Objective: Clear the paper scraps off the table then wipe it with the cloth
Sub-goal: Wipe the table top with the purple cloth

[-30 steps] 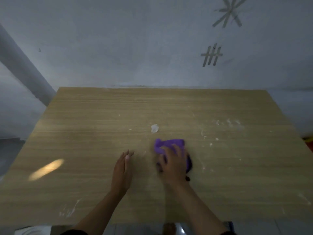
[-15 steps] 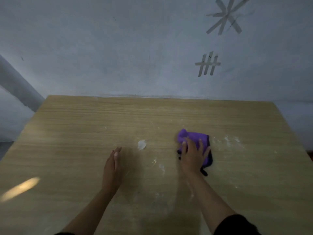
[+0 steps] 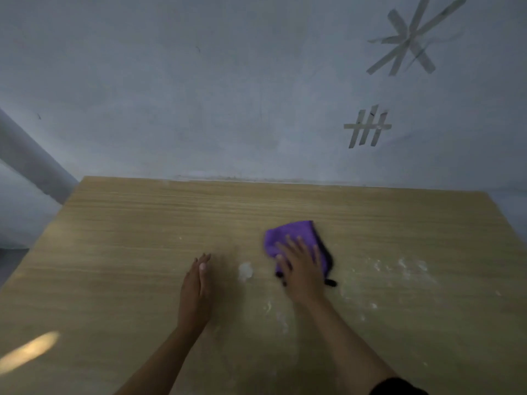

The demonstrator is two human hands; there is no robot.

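Observation:
A purple cloth (image 3: 293, 233) lies bunched on the wooden table (image 3: 142, 223), right of centre. My right hand (image 3: 301, 266) presses flat on it with spread fingers, covering its near half. A small white paper scrap (image 3: 245, 270) lies on the wood just left of that hand. My left hand (image 3: 195, 289) rests edge-down on the table with straight fingers, a short gap left of the scrap, holding nothing.
White smears and crumbs (image 3: 402, 266) dot the table to the right of the cloth and near my right forearm. A grey wall (image 3: 228, 95) with tape marks (image 3: 368, 128) rises behind the table's far edge. A light patch (image 3: 28, 350) lies at the front left.
My right hand has slid the cloth from near the scrap out to the right and then part of the way back left and further from me. My left hand stayed planted beside the scrap.

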